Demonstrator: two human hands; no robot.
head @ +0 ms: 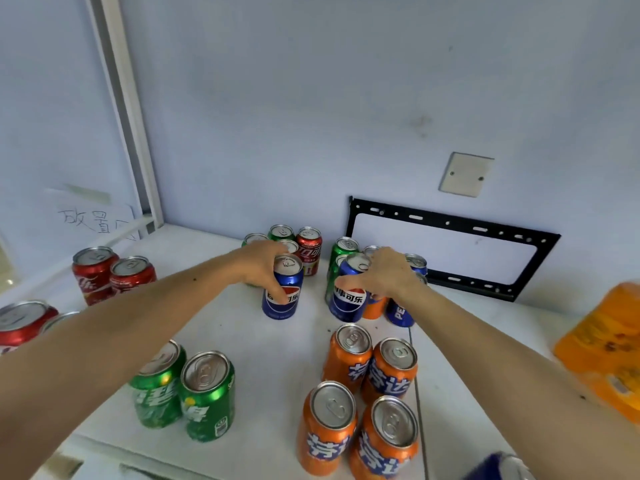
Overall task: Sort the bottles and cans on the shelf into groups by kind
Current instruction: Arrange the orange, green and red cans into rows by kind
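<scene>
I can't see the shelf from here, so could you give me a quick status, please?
Left hand grips blue Pepsi can. Right hand grips second blue Pepsi can. Mixed cans crowd behind.

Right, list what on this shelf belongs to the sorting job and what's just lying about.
Job:
- blue cans, one held by each hand: left hand, right hand
- orange cans
- green cans
- red cans
- mixed cans at back

Lying about:
- black bracket
- wall plate
- paper note
- orange pack

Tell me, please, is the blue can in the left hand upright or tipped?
Upright. The blue can stands on its base on the shelf, silver top up, with the left hand gripping its side.
</scene>
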